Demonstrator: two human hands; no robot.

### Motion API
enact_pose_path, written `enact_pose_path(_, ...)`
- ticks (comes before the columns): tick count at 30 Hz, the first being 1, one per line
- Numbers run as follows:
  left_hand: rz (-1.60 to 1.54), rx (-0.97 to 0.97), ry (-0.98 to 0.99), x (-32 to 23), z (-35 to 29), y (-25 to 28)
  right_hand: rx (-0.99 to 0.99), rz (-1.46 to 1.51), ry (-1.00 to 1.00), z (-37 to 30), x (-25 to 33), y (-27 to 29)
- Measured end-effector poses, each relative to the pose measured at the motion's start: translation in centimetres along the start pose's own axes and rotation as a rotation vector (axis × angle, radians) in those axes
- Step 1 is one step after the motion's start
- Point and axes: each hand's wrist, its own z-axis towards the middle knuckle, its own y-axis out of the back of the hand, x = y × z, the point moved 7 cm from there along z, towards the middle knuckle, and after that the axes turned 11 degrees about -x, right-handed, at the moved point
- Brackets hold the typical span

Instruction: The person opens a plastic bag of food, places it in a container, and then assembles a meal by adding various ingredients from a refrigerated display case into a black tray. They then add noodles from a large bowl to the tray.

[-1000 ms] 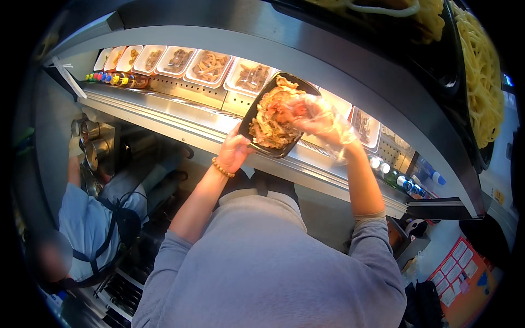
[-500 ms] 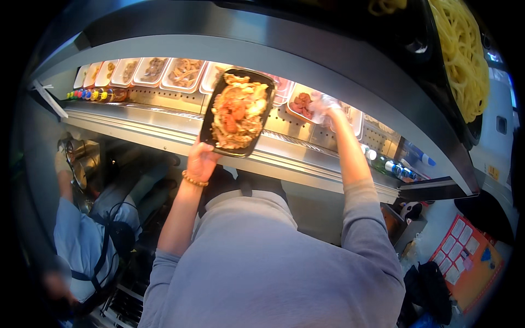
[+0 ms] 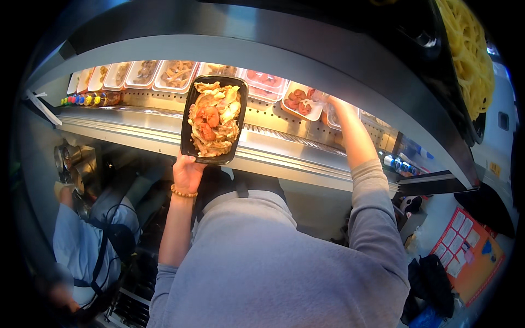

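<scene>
My left hand grips the near end of a black plastic tray, holding it up in front of the lit display case. A heap of pale, cooked food fills the tray, with reddish-orange slices on top. Deep in the case, my right hand, in a clear plastic glove, is beside a white tray of dark red pieces. The case's upper edge and blur hide its fingers, so I cannot tell whether they hold anything.
More white food trays line the case's back, over a perforated metal panel. Bottles lie at its left end, others at its right. Above right is a heap of yellow noodles. At lower left a co-worker handles metal pots.
My left hand and the black tray have moved left, uncovering a tray of pink food behind. My right hand has reached farther in, largely behind the case's upper edge.
</scene>
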Motion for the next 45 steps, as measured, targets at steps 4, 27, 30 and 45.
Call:
enact_pose_path(4, 0.010, -0.004, 0.005, 0.1, 0.0, -0.2, -0.032, 0.030, 0.033, -0.9, 1.1, -0.5)
enact_pose_path(27, 0.021, -0.004, 0.023, -0.2, 0.6, -0.4, -0.276, -0.694, 0.065, 3.0, -5.9, -6.1)
enact_pose_path(30, 0.012, -0.018, 0.024, -0.1, 0.8, -0.1, -0.198, -0.475, -0.002, 2.1, -4.9, -6.9)
enact_pose_path(45, 0.000, -0.009, 0.028, 0.1, 1.0, 0.0, 0.256, 0.694, -0.272, 1.0, -6.5, -9.2)
